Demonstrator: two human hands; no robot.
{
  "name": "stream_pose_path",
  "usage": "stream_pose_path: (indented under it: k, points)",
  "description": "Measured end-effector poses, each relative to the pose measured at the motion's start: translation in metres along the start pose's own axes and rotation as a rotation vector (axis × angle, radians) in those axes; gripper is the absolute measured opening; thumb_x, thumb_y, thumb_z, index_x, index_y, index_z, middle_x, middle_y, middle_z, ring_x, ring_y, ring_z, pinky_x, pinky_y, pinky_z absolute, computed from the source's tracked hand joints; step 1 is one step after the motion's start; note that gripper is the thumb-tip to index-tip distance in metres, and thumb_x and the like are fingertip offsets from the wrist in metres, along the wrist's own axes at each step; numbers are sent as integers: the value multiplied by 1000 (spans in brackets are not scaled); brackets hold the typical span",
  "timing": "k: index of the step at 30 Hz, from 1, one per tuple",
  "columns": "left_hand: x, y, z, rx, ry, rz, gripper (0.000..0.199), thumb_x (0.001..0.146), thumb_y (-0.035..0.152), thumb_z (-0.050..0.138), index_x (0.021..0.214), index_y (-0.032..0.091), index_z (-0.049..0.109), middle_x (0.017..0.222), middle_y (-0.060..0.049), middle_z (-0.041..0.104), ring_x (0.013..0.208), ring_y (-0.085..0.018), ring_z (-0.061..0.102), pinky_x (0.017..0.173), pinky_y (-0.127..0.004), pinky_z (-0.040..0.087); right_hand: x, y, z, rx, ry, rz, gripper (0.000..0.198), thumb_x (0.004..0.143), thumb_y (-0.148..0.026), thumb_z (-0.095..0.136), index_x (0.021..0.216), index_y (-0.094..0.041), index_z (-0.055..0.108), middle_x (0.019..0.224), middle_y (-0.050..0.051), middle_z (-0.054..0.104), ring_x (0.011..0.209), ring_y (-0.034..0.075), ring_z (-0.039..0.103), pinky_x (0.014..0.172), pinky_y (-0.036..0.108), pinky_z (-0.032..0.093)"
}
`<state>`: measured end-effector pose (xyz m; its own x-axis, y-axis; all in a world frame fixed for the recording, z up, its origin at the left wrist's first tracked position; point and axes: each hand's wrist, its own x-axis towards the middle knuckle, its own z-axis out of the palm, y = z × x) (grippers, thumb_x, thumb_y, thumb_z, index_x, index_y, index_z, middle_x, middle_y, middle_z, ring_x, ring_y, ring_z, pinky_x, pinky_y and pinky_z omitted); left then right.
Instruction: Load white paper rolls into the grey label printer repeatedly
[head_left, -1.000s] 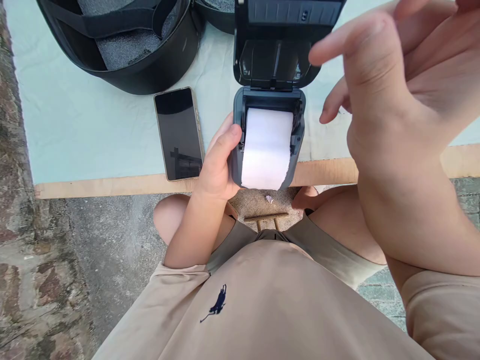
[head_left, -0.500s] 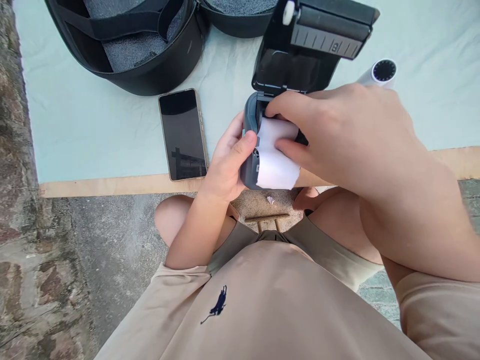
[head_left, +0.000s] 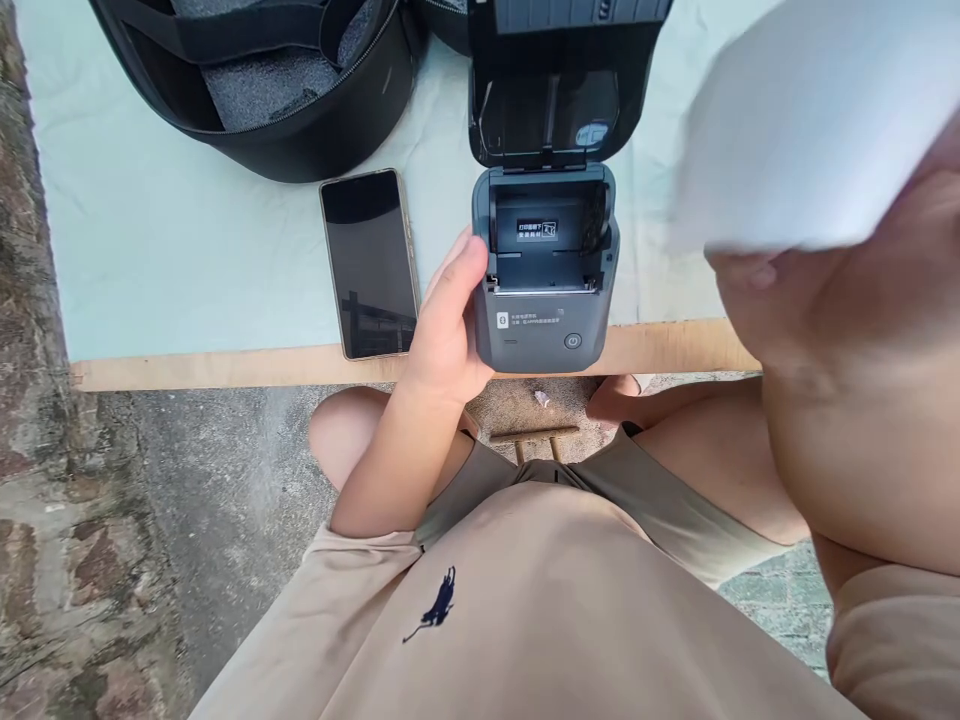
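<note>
Your left hand point(head_left: 450, 340) gripped the printer point(head_left: 544, 340) over the table's front edge point(head_left: 675, 346), near the phone point(head_left: 371, 265); cloth point(head_left: 656, 265) left room rightward. Your right hand point(head_left: 840, 300) held the blurred paper roll point(head_left: 817, 140), since lifted from the printer.
</note>
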<state>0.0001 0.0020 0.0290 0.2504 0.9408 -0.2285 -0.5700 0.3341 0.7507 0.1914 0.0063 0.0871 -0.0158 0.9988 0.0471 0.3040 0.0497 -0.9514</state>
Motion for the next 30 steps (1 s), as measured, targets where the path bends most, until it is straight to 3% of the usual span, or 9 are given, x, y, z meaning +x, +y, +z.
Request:
stream_pose_path:
  k: [3,8,13,16,18,21,24,27,30]
  points:
    - [2,0,0,-61,-35,5,40,93,41,31,98,21,65,109,-2,69,141,-23,34,110,-40,43,5,24,2,210,37,104,27,80,-40,33,103,-31,45,98,2,51,66,15,54,43,29,32]
    - [4,-2,2,-138,-22,35,42,94,41,29,93,22,67,101,0,72,138,-22,40,111,-39,42,8,41,16,246,127,-85,22,79,-25,54,97,-29,42,92,-2,45,56,8,47,46,26,43]
    - [3,-1,4,-105,-56,26,40,93,42,31,94,24,68,111,0,71,135,-25,43,114,-43,38,1,40,19,-117,60,-174,37,75,-17,61,108,-28,48,106,1,52,78,10,53,64,25,51]
    - [2,1,4,-48,-34,29,40,92,45,33,92,27,69,116,3,69,140,-25,36,115,-42,37,1,45,17,-449,24,-245,50,75,-17,60,120,-34,43,105,-1,60,94,16,60,85,36,53]
    - [2,2,4,-27,-17,29,40,91,47,34,91,27,69,117,4,69,142,-25,33,114,-41,38,4,50,18,-583,17,-262,52,76,-17,57,122,-36,42,100,-1,63,93,19,61,88,42,52]
    - [2,2,4,-42,-12,34,42,93,45,31,93,25,68,118,3,68,141,-24,34,114,-41,38,5,48,19,-639,-17,-226,57,76,-16,54,128,-33,39,100,2,64,86,22,61,81,46,54]
    - [3,1,4,-56,5,35,47,94,44,27,96,22,67,114,-1,68,141,-23,35,112,-42,41,-2,32,13,-586,-60,-245,70,74,-16,59,137,-28,32,118,6,59,106,21,59,89,41,54]
    - [2,2,5,-60,8,18,48,93,46,27,95,22,68,112,-1,69,140,-24,36,110,-42,44,-7,18,-3,-492,62,-310,59,75,-20,61,130,-32,44,113,-1,60,95,18,62,81,33,53]
    - [2,4,5,-43,-5,2,44,92,48,31,93,25,68,115,2,69,140,-25,36,111,-40,42,1,22,-18,-660,275,-377,48,80,-31,54,127,-32,49,116,-3,60,102,25,59,81,41,46]
